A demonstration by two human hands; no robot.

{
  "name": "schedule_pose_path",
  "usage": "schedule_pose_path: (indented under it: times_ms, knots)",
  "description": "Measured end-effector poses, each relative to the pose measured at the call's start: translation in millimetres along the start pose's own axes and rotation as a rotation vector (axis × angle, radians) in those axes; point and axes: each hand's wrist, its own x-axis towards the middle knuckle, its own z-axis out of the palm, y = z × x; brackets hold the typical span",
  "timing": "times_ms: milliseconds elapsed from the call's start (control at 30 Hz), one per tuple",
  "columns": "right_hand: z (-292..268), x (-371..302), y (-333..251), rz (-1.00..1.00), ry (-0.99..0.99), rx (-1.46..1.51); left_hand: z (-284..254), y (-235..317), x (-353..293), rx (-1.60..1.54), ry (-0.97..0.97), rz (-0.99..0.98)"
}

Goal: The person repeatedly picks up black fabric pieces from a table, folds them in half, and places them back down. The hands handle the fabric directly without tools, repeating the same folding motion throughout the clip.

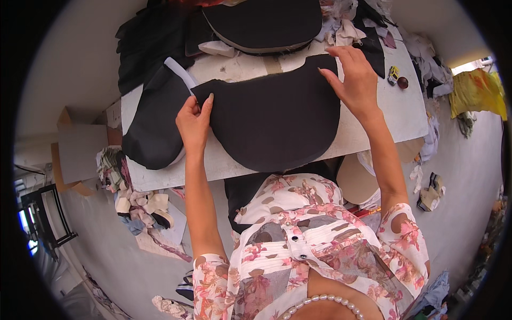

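A black half-round fabric panel [274,120] lies in front of me, its curved side toward me and overhanging the table's near edge. My left hand [193,121] pinches its left corner, thumb on top and fingers partly hidden beneath. Over the right corner, my right hand [356,80] has its thumb and fingers apart, touching or hovering close to the fabric; I cannot tell which. A strip of white material [180,73] sticks out behind the left corner. To the left lies a stack of black curved pieces [154,120].
Another stack of black-topped half-round pieces [266,24] sits at the far side of the white table [389,112]. Fabric scraps [349,33] lie at the far right, near a small toy car [393,75] and a dark round ball [403,82]. Cloth scraps [141,205] are heaped at lower left.
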Motion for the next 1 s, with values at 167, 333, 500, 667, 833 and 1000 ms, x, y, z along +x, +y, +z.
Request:
schedule_pose_path:
  times_ms: [167,333,500,667,833,1000]
  knots:
    - [-22,-33,-84,-0.305,-0.455,0.517,1,-2,3,0.031,-0.011,-0.012]
    - [-12,-53,-101,-0.502,-0.531,0.312,2,-8,5,-0.039,-0.022,-0.030]
    - [-15,-60,-102,-0.589,-0.520,0.269,5,-3,4,-0.099,-0.025,-0.070]
    - [-20,-64,-105,-0.605,-0.565,0.251,2,-12,7,-0.073,-0.021,-0.017]
    - [-22,-53,-101,-0.466,-0.487,0.387,0,-7,3,0.059,0.022,-0.051]
    - [-16,-25,-78,-0.234,-0.280,0.234,13,22,-25,0.278,0.186,0.442]
